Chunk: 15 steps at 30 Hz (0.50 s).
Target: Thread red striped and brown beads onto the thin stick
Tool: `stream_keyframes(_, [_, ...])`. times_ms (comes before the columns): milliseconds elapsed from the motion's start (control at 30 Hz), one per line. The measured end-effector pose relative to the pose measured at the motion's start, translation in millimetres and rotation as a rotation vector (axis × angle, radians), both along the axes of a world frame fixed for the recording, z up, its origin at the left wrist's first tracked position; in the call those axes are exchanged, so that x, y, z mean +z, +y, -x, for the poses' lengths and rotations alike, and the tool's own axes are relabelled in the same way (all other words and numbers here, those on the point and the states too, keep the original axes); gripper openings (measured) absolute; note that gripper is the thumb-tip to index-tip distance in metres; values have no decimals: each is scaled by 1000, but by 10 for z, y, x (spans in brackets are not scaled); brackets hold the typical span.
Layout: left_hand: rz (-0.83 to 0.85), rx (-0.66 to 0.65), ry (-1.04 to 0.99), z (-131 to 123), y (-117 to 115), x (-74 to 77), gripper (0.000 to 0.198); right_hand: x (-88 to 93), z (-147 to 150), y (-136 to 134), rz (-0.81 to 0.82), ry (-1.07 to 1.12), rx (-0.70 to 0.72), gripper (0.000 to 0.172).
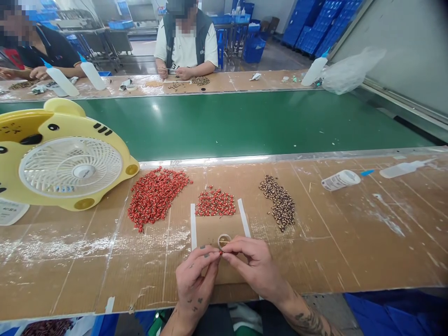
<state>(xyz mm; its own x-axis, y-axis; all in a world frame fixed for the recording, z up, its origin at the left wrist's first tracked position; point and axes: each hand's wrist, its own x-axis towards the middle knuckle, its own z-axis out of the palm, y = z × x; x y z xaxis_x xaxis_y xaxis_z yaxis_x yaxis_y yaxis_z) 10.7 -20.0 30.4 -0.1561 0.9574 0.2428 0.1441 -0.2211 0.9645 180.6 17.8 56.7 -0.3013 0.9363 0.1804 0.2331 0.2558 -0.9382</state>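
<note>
Fingertips (pixel 215 253) of both hands pressed together, pinching a red bead (pixel 220 252) just beside the ring (pixel 224 241); left hand (pixel 194 280) and right hand (pixel 255 266) sat nearest it, with more red beads (pixel 215 203) lying beyond it.

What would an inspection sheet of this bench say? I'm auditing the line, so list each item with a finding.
Surface: cardboard bench top, scuffed, with white smears.
Job's things: heap of red beads, smaller red heap, brown-speckled beads, small ring on a taped card.
Clutter: yellow fan, squeeze bottle, white roll.
Hands: left hand and right hand pinch a tiny red bead.
Cables: nothing seen.
Surroundings: green conveyor belt, two co-workers beyond it, blue crates.
</note>
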Motion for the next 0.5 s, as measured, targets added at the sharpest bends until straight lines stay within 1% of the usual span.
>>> stream_keyframes(100, [-8,71,-28,-36,6,10,20,-1,8,3,8,-2,7,11])
stream_keyframes(133, [-10,73,-28,-38,12,11,19,3,11,7,11,0,9,12])
stream_keyframes(267, [9,-12,-11,-4,62,12,16,21,-2,42,33,32,52,12])
stream_keyframes(333, [12,-27,-29,11,93,17,14,22,-26,62,62,47,80,13])
stream_keyframes(400, [27,-37,-57,15,115,24,13,14,-52,80,114,59,87,13])
stream_keyframes(500, [110,-73,-114,13,121,33,12,-13,-77,97,213,94,75,10])
